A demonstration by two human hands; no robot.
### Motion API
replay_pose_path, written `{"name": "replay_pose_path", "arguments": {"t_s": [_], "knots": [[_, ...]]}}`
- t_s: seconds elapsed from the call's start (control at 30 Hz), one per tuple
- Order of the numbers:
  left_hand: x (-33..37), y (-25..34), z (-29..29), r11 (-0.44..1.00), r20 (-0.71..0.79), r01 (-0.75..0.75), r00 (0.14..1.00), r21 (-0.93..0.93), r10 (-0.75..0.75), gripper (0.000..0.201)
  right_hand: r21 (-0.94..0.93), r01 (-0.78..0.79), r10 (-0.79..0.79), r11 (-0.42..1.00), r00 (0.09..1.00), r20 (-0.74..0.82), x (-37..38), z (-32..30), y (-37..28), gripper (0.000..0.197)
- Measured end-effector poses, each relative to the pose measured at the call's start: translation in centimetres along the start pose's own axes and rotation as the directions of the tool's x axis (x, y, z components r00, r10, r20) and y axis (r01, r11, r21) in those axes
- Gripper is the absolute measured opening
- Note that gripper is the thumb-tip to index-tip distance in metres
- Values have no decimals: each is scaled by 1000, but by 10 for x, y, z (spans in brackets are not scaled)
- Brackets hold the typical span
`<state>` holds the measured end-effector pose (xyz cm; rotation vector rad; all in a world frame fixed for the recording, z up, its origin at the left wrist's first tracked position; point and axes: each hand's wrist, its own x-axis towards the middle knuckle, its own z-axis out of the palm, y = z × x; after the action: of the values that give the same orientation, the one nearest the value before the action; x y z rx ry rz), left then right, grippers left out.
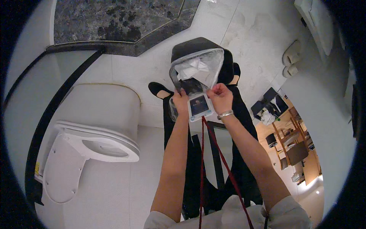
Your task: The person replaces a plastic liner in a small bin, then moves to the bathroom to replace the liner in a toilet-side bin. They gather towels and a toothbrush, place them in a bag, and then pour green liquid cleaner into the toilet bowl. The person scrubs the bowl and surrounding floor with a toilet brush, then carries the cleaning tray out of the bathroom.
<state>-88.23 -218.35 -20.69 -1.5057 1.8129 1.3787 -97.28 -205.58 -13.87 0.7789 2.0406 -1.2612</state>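
Between my feet stands a black trash bin lined with a clear plastic bag. Crumpled white tissues lie inside it. At the near left of the bin's mouth, my left hand is closed on the bag's edge, and some loose plastic hangs below it. My right hand, with a silvery band at the wrist, pinches the bag at the near right edge. A card-like device in a pale frame hangs between my hands on a red lanyard, partly covering the near side of the bin.
A white toilet with its lid raised stands at the left, beside a black-framed glass panel. Dark stone flooring with a raised edge lies ahead. Pale slippers sit at the far right. Wooden furniture shows beyond at the right.
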Motion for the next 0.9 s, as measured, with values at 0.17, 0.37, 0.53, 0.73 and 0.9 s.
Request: {"name": "replay_pose_path", "arguments": {"t_s": [0.17, 0.37, 0.53, 0.73, 0.9], "knots": [[-4, -4, -14, 987, -63, -78, 994, 143, 87, 31, 34, -120, 123, 992, 987, -105, 7, -19, -16, 9], [-26, 14, -58, 993, -13, -28, 999, 112, 30, 34, 160, -135, 105, 978, 978, 179, 2, -67, -65, 5], [-53, 64, -95, 869, -72, 27, 995, -494, -72, 26, 290, -53, -2, 956, 983, 184, -33, -59, -159, 4], [-88, 151, -159, 693, -108, -21, 991, -721, -83, 27, 360, 206, -312, 910, 912, 267, -66, -50, -267, 3], [-85, 198, -198, 692, -264, -152, 963, -706, -58, 29, 335, 402, -501, 852, 810, 305, -66, -30, -324, 4]]}}
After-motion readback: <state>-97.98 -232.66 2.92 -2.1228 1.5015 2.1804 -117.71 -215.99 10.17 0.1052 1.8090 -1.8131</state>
